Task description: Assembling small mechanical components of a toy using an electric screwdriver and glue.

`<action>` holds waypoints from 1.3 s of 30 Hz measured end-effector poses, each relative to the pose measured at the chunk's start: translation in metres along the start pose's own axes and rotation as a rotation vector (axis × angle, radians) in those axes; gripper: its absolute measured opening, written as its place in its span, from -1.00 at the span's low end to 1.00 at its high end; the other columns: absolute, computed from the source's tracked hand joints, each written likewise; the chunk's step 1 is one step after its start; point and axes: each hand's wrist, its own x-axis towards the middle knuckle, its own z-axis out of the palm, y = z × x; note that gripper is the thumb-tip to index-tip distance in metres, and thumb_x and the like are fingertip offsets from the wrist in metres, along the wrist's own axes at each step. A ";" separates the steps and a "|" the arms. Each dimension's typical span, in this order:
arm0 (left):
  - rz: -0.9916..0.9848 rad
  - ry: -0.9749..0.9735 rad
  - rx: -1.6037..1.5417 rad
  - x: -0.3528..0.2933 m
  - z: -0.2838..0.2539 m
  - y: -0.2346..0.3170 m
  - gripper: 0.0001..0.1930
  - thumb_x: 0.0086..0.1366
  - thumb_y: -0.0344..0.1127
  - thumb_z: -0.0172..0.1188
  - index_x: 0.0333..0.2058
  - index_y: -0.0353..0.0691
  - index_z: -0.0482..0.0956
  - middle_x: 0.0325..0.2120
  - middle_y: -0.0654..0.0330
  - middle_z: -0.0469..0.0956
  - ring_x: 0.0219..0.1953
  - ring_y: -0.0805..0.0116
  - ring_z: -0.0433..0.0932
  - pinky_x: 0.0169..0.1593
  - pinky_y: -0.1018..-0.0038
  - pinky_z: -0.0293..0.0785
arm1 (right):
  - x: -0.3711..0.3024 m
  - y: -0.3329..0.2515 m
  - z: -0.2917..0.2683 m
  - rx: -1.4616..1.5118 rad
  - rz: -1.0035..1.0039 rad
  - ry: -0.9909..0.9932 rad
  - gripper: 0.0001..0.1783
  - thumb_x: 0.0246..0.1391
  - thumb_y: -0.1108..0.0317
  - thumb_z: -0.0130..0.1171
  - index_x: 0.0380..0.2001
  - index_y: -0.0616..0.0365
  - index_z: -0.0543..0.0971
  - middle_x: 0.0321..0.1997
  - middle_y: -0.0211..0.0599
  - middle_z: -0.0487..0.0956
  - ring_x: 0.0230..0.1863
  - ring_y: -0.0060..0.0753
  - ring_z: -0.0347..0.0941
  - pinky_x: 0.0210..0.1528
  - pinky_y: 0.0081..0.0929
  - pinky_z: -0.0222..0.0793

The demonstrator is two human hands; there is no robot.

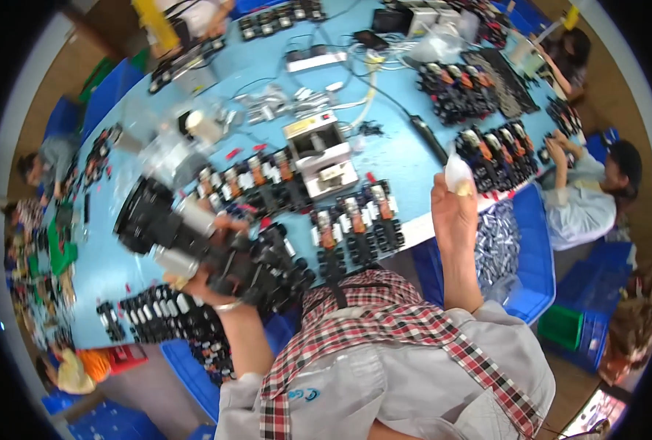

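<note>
My left hand [201, 282] grips a black toy car chassis [230, 253] with fat black wheels and silver-grey cylinders, lifted above the near edge of the table. The chassis is tilted and hides part of my fingers. My right hand [455, 213] is raised at the table edge, closed around a small white bottle [458, 170] with a pointed tip. Something pale yellow covers one fingertip there. Between my hands stands a row of similar black chassis [355, 224] with orange-brown and white parts. Behind it sits a light grey device [320, 150] with a recess.
A blue bin [538, 282] of small silver cylinders is by my right forearm. More chassis [161, 315] line the table's left edge. A black-handled corded tool [430, 139] lies right of centre. Cables and clear bags cover the far side. Co-workers sit around the blue table [395, 172].
</note>
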 end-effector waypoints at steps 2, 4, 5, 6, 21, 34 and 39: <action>0.146 0.162 -0.088 0.000 0.001 -0.010 -0.09 -0.18 -0.11 0.40 0.13 -0.18 0.08 0.04 0.12 0.25 -0.09 0.23 0.35 0.06 0.26 0.18 | 0.019 0.010 -0.056 0.014 0.085 0.148 -0.60 0.01 0.36 0.11 -0.07 0.19 0.33 -0.14 -0.31 0.44 -0.10 -0.40 0.37 -0.10 -0.59 0.31; 0.147 0.225 -0.165 0.002 -0.005 -0.020 -0.09 -0.17 -0.19 0.40 0.15 -0.15 0.05 0.06 0.14 0.22 -0.08 0.23 0.35 0.07 0.24 0.18 | 0.038 0.033 -0.119 -0.387 0.141 0.195 -0.67 -0.04 0.45 0.12 -0.14 0.19 0.39 -0.18 -0.31 0.47 -0.10 -0.41 0.38 -0.08 -0.56 0.29; 0.146 0.251 -0.184 0.004 -0.011 -0.026 -0.07 -0.20 -0.28 0.42 0.16 -0.12 0.06 0.07 0.16 0.21 -0.06 0.24 0.34 0.09 0.23 0.18 | 0.045 0.048 -0.146 -0.678 0.148 0.195 -0.70 -0.04 0.48 0.11 -0.17 0.18 0.40 -0.20 -0.30 0.48 -0.10 -0.41 0.38 -0.09 -0.52 0.29; 0.154 0.262 -0.189 0.008 -0.012 -0.033 -0.08 -0.21 -0.30 0.42 0.15 -0.11 0.07 0.07 0.17 0.21 -0.05 0.24 0.33 0.09 0.24 0.18 | 0.056 0.066 -0.172 -0.849 0.194 0.135 -0.71 -0.07 0.51 0.11 -0.20 0.18 0.42 -0.22 -0.29 0.49 -0.10 -0.41 0.38 -0.09 -0.51 0.29; 0.297 0.446 -0.183 0.004 -0.002 -0.099 -0.19 -0.16 -0.19 0.40 0.10 -0.03 0.19 0.05 0.21 0.25 -0.04 0.30 0.34 0.13 0.32 0.12 | 0.205 0.154 -0.189 -1.556 -0.079 -0.554 -0.81 -0.18 0.55 0.06 -0.39 0.15 0.50 -0.43 -0.17 0.48 -0.41 -0.14 0.43 -0.36 -0.31 0.35; 0.306 0.437 -0.242 0.009 0.005 -0.101 -0.13 -0.20 -0.14 0.42 0.13 0.00 0.14 0.07 0.21 0.23 -0.07 0.32 0.35 0.10 0.25 0.17 | 0.216 0.131 -0.167 -1.411 0.079 -0.259 -0.77 -0.13 0.52 0.03 -0.30 0.17 0.44 -0.49 -0.25 0.50 -0.54 -0.40 0.45 -0.51 -0.48 0.35; 0.208 0.437 -0.100 0.005 -0.004 -0.100 -0.06 -0.22 0.08 0.35 0.09 -0.22 0.11 -0.09 0.15 0.34 -0.15 0.24 0.40 0.00 0.23 0.26 | 0.124 0.057 -0.054 -0.619 0.385 -0.253 -0.87 -0.04 0.54 -0.01 -0.38 0.32 0.46 -0.49 -0.29 0.50 -0.55 -0.54 0.42 -0.50 -0.63 0.34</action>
